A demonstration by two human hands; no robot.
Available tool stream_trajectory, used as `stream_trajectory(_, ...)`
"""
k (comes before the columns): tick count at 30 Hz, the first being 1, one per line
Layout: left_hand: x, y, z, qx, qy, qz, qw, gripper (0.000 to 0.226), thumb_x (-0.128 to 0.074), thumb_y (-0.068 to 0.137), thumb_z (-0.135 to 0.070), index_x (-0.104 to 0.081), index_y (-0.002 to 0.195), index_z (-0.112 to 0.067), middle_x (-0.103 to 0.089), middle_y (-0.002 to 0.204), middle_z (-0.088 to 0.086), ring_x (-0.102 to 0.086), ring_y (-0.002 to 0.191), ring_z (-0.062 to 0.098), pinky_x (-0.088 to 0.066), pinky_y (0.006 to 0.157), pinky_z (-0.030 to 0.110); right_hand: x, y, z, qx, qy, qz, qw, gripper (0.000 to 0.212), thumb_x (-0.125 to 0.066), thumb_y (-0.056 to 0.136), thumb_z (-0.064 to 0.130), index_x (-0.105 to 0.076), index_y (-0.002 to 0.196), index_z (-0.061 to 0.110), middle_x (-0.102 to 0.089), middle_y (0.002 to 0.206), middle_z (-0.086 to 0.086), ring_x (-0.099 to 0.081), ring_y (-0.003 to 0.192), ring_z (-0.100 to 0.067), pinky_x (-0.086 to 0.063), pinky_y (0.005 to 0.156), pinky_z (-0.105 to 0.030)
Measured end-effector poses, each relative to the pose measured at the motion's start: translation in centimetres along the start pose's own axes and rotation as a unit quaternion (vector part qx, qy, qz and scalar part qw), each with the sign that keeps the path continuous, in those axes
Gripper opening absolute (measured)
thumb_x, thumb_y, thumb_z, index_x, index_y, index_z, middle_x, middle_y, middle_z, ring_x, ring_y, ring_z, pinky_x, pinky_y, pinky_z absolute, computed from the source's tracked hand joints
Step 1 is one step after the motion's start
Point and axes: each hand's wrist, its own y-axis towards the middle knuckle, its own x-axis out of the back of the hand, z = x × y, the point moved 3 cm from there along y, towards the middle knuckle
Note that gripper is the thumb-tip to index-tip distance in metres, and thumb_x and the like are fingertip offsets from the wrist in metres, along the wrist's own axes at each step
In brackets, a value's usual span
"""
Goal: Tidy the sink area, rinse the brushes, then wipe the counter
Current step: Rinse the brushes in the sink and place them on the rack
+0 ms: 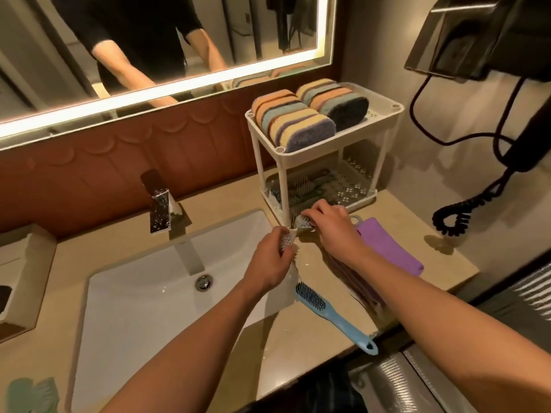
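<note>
The left hand [268, 260] grips a little white brush [286, 240] with curled fingers, just over the right edge of the sink [143, 293]. Right beside it, the right hand [331, 231] pinches a dotted brush [301, 224] at the front corner of the rack [325, 152]. The two brushes almost touch, but I cannot tell if they really do. A blue brush [328, 311] lies alone on the bench [313, 347], near the sink edge, and no hand is on it. Other brushes [301, 186] lie on the bottom shelf of the rack, so I think some of the tidying is done. Striped sponges [298, 120] sit in neat rows on the top shelf. A purple cloth [390, 251] lies flat on the bench under the right arm, and it looks like the one for wiping. No water comes from the tap [161, 210], and I cannot tell if the brushes are wet. I think the job is about in the middle. The two held brushes and the blue one are not put away yet. The wiping of the bench does not look started.
</note>
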Motion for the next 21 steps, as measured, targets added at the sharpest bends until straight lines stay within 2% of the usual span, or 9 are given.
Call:
stream_trajectory(4, -1.7, 1.5, -1.7, -0.039, 0.007, 0.023, 0.999, 0.029, -0.052, 0.101, -0.025, -0.050, 0.131, -0.023, -0.061, 0.122, -0.001, -0.056, 0.101, 0.011, -0.047, 0.087, 0.028, 0.0, 1.8, -2.2, 0.011, -0.015, -0.006, 1.000, 0.057, -0.057, 0.090, -0.008, -0.056, 0.136, 0.025, -0.048, 0.128, 0.002, -0.044, 0.110, -0.032, -0.042, 0.096, -0.039)
stream_trajectory(8, -3.8, 3.7, -3.0, -0.060, 0.014, 0.036, 0.997, 0.020, -0.050, 0.103, -0.025, -0.052, 0.123, -0.023, -0.059, 0.113, -0.002, -0.055, 0.095, 0.011, -0.046, 0.081, 0.027, -0.9, 3.6, -4.3, -0.007, -0.013, -0.013, 1.000, 0.048, -0.055, 0.094, -0.002, -0.057, 0.134, 0.026, -0.049, 0.125, -0.001, -0.041, 0.109, -0.034, -0.044, 0.091, -0.041)
stream_trajectory(12, -5.1, 6.3, -3.1, -0.036, 0.021, 0.021, 0.999, 0.026, -0.047, 0.104, -0.025, -0.047, 0.130, -0.022, -0.056, 0.121, 0.000, -0.053, 0.100, 0.009, -0.047, 0.089, 0.026, -1.7, 6.6, -5.6, -0.003, -0.044, 0.014, 0.999, 0.041, -0.053, 0.097, 0.003, -0.060, 0.133, 0.020, -0.062, 0.119, -0.010, -0.053, 0.108, -0.037, -0.041, 0.092, -0.043)
stream_trajectory(14, -5.9, 7.6, -2.8, -0.029, 0.034, 0.019, 0.999, 0.022, -0.045, 0.105, -0.024, -0.046, 0.127, -0.023, -0.054, 0.119, 0.000, -0.049, 0.094, 0.003, -0.040, 0.082, 0.015, -2.3, 8.1, -6.7, -0.001, -0.057, 0.029, 0.998, 0.040, -0.053, 0.094, 0.001, -0.063, 0.129, 0.018, -0.067, 0.111, -0.014, -0.062, 0.102, -0.038, -0.043, 0.091, -0.045)
stream_trajectory(16, -6.5, 8.7, -2.3, -0.019, 0.041, 0.011, 0.999, 0.017, -0.043, 0.105, -0.024, -0.046, 0.122, -0.026, -0.054, 0.112, 0.000, -0.047, 0.089, 0.000, -0.034, 0.072, 0.012, -3.6, 9.4, -8.0, -0.010, -0.001, 0.040, 0.999, 0.042, -0.050, 0.093, -0.001, -0.063, 0.129, 0.015, -0.064, 0.119, -0.017, -0.062, 0.106, -0.038, -0.047, 0.090, -0.047)
stream_trajectory(18, -7.3, 9.8, -2.1, 0.004, 0.030, 0.002, 1.000, 0.013, -0.041, 0.106, -0.025, -0.045, 0.118, -0.028, -0.055, 0.106, 0.000, -0.049, 0.087, 0.004, -0.039, 0.072, 0.020, -4.8, 10.4, -9.4, -0.018, 0.032, 0.071, 0.997, 0.040, -0.047, 0.096, 0.012, -0.063, 0.132, 0.021, -0.059, 0.131, -0.011, -0.057, 0.118, -0.034, -0.047, 0.099, -0.046)
stream_trajectory(20, -7.8, 10.5, -2.1, 0.037, 0.021, -0.014, 0.999, 0.012, -0.040, 0.106, -0.027, -0.046, 0.116, -0.027, -0.057, 0.105, 0.000, -0.054, 0.090, 0.009, -0.050, 0.078, 0.031, -5.4, 11.2, -10.3, 0.008, 0.003, 0.031, 0.999, 0.030, -0.051, 0.093, 0.045, -0.065, 0.119, 0.037, -0.063, 0.125, -0.001, -0.061, 0.112, -0.025, -0.051, 0.098, -0.044)
stream_trajectory(21, -8.0, 10.8, -2.1, 0.051, 0.017, -0.024, 0.998, 0.012, -0.040, 0.106, -0.028, -0.048, 0.115, -0.026, -0.059, 0.106, 0.000, -0.056, 0.092, 0.013, -0.053, 0.081, 0.037, -5.6, 11.7, -10.5, 0.024, -0.004, 0.015, 1.000, 0.033, -0.051, 0.089, 0.058, -0.064, 0.114, 0.040, -0.065, 0.120, 0.004, -0.062, 0.107, -0.020, -0.052, 0.095, -0.042)
